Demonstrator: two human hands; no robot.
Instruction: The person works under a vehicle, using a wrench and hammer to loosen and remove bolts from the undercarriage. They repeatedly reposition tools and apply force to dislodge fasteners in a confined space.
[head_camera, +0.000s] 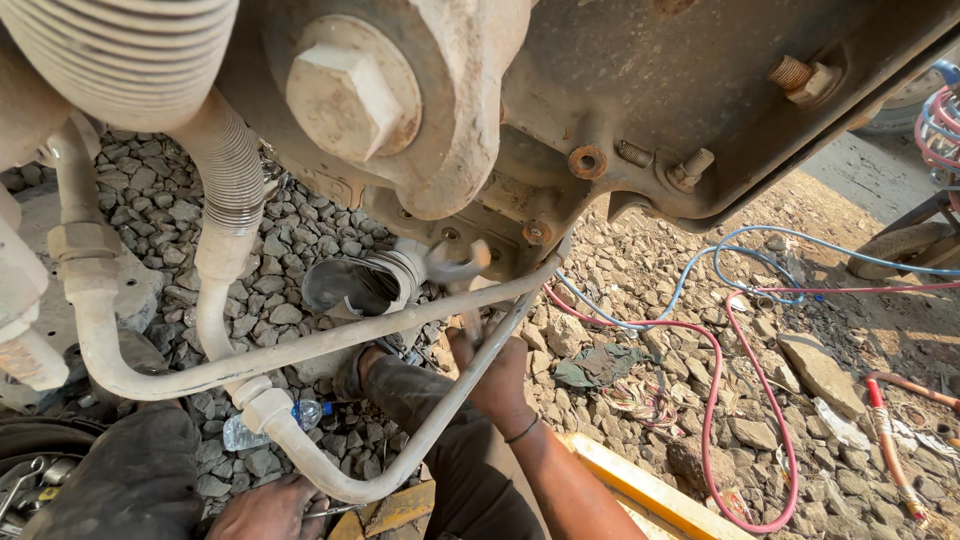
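Underneath, right hand (495, 375) clamped on a blurred spanner (455, 268) at a bolt (537, 233) under the rusty housing (640, 90) | left hand (268, 508) fingers curled, resting low by a pipe (300, 350) | bolt apparently not yet out | hoses (720, 330) on gravel (640, 270)

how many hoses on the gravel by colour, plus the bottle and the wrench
Red hose: 1
Blue hose: 1
Clear plastic bottle: 1
Wrench, held up to the machine by the right hand: 1
Total: 4
The left hand rests low near the curved metal pipe.
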